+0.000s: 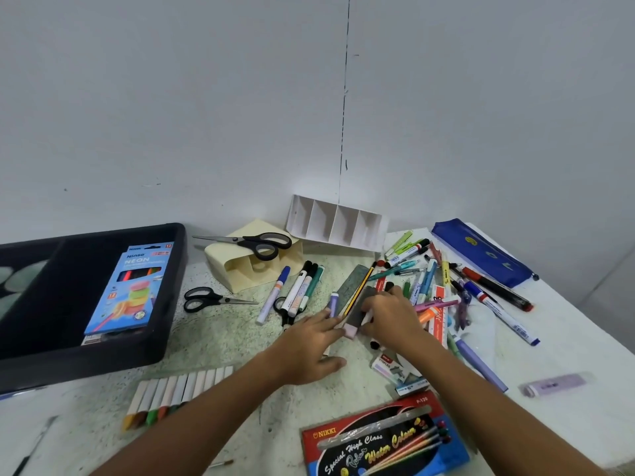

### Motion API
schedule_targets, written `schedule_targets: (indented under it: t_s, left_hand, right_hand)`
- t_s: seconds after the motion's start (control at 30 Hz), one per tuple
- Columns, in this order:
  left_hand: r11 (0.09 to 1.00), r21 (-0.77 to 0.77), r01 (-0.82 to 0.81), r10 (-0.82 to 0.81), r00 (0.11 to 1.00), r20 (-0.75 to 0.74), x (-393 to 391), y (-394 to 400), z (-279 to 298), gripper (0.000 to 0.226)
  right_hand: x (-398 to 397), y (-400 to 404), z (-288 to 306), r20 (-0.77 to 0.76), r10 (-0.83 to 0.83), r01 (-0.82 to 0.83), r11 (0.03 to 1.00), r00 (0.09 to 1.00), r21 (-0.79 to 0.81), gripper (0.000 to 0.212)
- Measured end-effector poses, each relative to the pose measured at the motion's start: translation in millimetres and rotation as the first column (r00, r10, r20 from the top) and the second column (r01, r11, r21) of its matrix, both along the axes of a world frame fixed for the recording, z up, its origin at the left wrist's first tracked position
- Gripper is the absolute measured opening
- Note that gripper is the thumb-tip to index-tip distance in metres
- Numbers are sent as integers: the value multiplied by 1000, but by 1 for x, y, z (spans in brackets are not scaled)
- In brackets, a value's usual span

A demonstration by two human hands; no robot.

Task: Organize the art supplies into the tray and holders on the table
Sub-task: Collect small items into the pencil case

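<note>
My right hand (391, 314) grips a dark grey block with a pale pink end (357, 312) at the middle of the table. My left hand (309, 345) lies beside it with straight fingers touching the block's near end. A grey-green flat slab (352, 280) with a yellow-black pencil (360, 286) on it lies just beyond. A black tray (168, 321) at the left holds a blue neon pencil box (127, 290). A cream holder (237, 273) lies on its side. A white divided holder (336, 221) leans tipped against the wall. Loose pens and markers (429, 280) pile up at the right.
Black scissors (254, 243) rest on the cream holder, and another pair (209, 298) lies near the tray. Several markers (299, 290), a crayon row (175, 393), a watercolour box (385, 438), a staples box (388, 367), a purple eraser (553, 384) and a blue pencil case (481, 252) surround my hands.
</note>
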State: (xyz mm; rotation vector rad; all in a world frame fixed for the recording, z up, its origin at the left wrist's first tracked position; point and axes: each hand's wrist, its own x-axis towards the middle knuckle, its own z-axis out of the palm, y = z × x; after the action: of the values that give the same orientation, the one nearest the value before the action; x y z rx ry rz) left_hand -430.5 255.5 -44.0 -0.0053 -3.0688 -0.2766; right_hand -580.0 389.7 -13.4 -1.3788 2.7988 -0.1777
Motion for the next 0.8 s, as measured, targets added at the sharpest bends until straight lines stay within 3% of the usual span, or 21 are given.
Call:
schedule_targets:
  t_s: [0.1, 0.2, 0.23, 0.3, 0.33, 0.4, 0.57, 0.67, 0.8]
  left_hand:
    - [997, 81, -15, 25, 992, -128, 0, 1, 2, 49]
    - [905, 392, -167, 291, 914, -282, -7, 9, 8, 26]
    - [810, 545, -215, 401, 881, -249, -12, 11, 13, 20]
    - [493, 836, -240, 511, 858, -56, -23, 13, 24, 15]
    - [329, 908, -258, 512, 857, 58, -28, 13, 30, 17]
    - [151, 938, -314, 461, 861, 214, -34, 14, 36, 21]
    - [11, 939, -345, 385, 868, 314, -42, 25, 35, 17]
    - [-6, 929, -371, 385, 856, 344, -45, 24, 34, 20]
    - [23, 931, -365, 380, 864, 330, -53, 21, 34, 18]
  right_hand:
    - [3, 0, -1, 101, -19, 31, 993, 995, -116, 49]
    - [8, 4, 1, 318, 40, 61, 952, 947, -300, 72]
    - [10, 6, 2, 361, 80, 53, 938, 929, -343, 77]
    - [13, 9, 3, 399, 150, 28, 913, 905, -407, 85]
    - [15, 10, 2, 408, 174, 23, 901, 896, -434, 89]
    - [16, 14, 1, 417, 202, 25, 878, 886, -478, 93]
    - [16, 24, 1, 458, 271, 22, 842, 846, -539, 97]
    - [11, 33, 2, 505, 291, 9, 860, 812, -510, 96]
    - [-11, 54, 7, 441, 151, 93, 870, 885, -484, 53]
